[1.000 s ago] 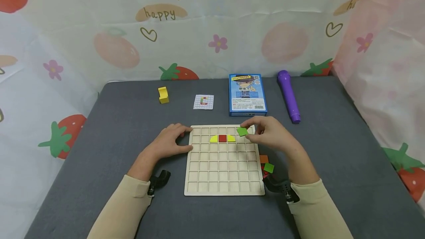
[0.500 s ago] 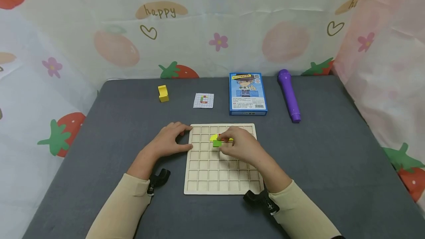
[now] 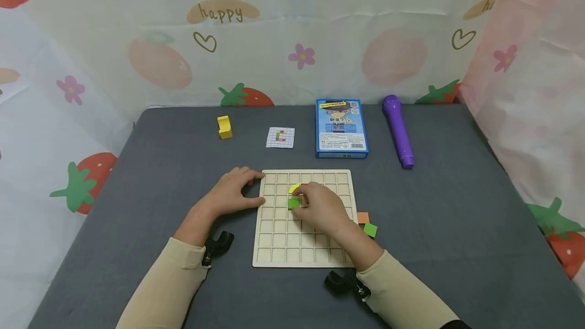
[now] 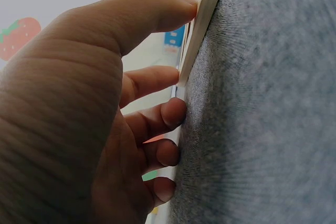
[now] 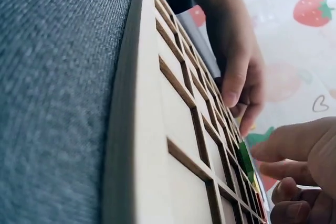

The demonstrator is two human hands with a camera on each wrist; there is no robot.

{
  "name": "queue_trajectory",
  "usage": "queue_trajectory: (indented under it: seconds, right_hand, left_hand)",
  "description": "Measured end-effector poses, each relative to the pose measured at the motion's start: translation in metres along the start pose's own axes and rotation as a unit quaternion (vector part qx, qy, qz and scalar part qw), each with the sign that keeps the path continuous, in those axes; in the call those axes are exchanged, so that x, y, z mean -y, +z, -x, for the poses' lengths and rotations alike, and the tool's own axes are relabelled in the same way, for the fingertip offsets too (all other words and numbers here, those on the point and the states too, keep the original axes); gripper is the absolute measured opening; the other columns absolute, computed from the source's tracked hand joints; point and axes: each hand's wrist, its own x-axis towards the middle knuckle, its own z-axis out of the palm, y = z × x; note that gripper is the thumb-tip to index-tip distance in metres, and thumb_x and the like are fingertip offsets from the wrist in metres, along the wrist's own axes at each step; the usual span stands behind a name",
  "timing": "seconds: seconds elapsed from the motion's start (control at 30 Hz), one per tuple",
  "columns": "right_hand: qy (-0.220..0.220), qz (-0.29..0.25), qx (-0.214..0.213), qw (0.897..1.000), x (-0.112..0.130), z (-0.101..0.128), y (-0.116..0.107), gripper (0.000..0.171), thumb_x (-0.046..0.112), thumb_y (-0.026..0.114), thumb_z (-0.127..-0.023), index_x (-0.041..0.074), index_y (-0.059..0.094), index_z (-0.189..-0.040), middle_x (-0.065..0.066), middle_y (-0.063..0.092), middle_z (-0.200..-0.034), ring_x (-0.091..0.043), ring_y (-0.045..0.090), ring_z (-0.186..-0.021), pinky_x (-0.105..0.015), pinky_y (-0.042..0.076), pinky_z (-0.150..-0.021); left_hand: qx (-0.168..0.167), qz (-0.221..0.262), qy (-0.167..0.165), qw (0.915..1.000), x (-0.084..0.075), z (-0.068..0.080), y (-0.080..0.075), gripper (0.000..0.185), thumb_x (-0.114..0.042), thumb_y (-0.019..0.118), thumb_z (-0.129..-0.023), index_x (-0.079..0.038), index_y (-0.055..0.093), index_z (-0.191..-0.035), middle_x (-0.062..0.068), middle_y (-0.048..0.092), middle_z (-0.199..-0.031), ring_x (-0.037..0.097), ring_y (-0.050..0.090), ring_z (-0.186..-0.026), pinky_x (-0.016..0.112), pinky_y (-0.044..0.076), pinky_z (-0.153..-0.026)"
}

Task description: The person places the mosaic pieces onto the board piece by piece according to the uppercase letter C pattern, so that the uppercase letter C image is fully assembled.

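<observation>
A pale wooden grid board [image 3: 279, 242] lies on the grey table. My left hand [image 3: 228, 194] rests at its left side; in the left wrist view, thumb and index fingertip touch the board's edge [image 4: 207, 14], the other fingers loosely bent. My right hand [image 3: 322, 209] pinches a green square tile [image 3: 293, 203] between thumb and index finger, right at a grid cell under a yellow rounded tile [image 3: 293, 188]. The right wrist view shows that green tile [image 5: 245, 160] at the thumb tip, low on the grid. My right hand mostly hides a red tile beside the yellow one.
By the board's right edge lie an orange tile [image 3: 363, 217] and another green tile [image 3: 370, 230]. Farther back are a yellow block [image 3: 225, 127], a small pattern card [image 3: 280, 137], a blue box [image 3: 341, 128] and a purple cylinder [image 3: 398, 132].
My right hand has carried the green tile from the board's upper right leftward, then slightly down to the cell under the yellow tile. The left hand stays at the board's edge.
</observation>
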Motion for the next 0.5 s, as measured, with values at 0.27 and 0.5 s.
queue_trajectory:
  seconds: [0.27,0.5]
  right_hand:
    - [0.004,0.014,-0.031,0.999,-0.0009,0.0009,0.002,0.017,0.017,0.075,-0.091,0.017,0.083,-0.106,0.004,0.055,-0.077,-0.013,0.049,-0.067,-0.029,0.038,-0.054]
    - [-0.002,-0.021,-0.027,0.999,-0.0088,0.0005,0.0002,0.021,0.022,0.077,-0.092,0.017,0.081,-0.112,0.004,0.052,-0.07,-0.014,0.046,-0.062,-0.03,0.034,-0.053]
  left_hand:
    - [-0.001,-0.002,-0.001,1.0,-0.0004,-0.0002,-0.0006,0.06,-0.043,0.078,-0.088,-0.012,0.063,-0.138,0.001,0.053,-0.099,0.02,0.045,-0.089,0.043,0.035,-0.082]
    - [-0.003,-0.004,0.001,1.0,0.001,-0.0008,0.0012,0.06,-0.044,0.078,-0.088,-0.012,0.063,-0.137,0.001,0.053,-0.098,0.02,0.044,-0.088,0.042,0.035,-0.081]
